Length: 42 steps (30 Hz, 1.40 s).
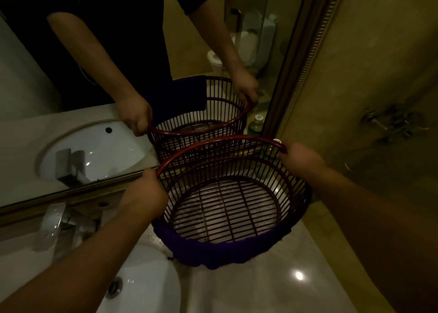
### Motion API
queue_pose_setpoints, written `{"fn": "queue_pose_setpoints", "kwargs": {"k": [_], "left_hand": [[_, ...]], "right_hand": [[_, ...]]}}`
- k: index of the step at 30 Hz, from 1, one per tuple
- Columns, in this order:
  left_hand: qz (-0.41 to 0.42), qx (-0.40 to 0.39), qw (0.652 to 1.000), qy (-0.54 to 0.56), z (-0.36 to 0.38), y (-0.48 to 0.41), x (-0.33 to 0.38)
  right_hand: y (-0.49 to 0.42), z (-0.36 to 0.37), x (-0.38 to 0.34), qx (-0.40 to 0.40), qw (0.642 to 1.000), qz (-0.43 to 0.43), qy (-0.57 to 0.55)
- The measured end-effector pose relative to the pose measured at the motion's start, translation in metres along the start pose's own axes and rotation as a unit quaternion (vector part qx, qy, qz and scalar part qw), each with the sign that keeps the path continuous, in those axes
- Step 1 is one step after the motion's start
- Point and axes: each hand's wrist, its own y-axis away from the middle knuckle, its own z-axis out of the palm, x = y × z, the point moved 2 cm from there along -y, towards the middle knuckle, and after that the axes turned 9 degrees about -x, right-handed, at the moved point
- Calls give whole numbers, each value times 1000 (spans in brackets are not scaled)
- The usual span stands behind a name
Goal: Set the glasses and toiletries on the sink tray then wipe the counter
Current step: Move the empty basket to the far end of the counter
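Note:
A round dark red slatted basket [237, 161] is held over the marble counter [272, 284], right of the sink. It holds nothing. A dark purple cloth [213, 251] hangs over its near rim. My left hand [148, 191] grips the left rim and my right hand [299, 157] grips the far right rim. The glasses and toiletries are hidden, except a small green-labelled bottle [256, 124] that shows only as a reflection in the mirror behind the basket.
The white sink [147, 279] lies at lower left with a chrome tap [59, 225] behind it. A framed mirror [298, 59] runs along the back and reflects my arms and the basket. A tiled wall with a chrome fitting [388, 123] stands at right.

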Motion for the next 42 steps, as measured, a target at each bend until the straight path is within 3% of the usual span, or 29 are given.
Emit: {"fn": "queue_pose_setpoints", "kwargs": {"k": [26, 32, 37, 42], "left_hand": [[2, 45, 998, 52, 5, 6, -3], [-51, -51, 963, 260, -3, 16, -5], [-51, -141, 942, 299, 1, 40, -19], [-39, -195, 919, 340, 4, 65, -34]], "right_hand": [[4, -3, 2, 34, 999, 19, 6], [35, -12, 4, 77, 996, 34, 2], [84, -4, 6, 85, 992, 74, -52], [133, 12, 2, 50, 976, 111, -179]]}}
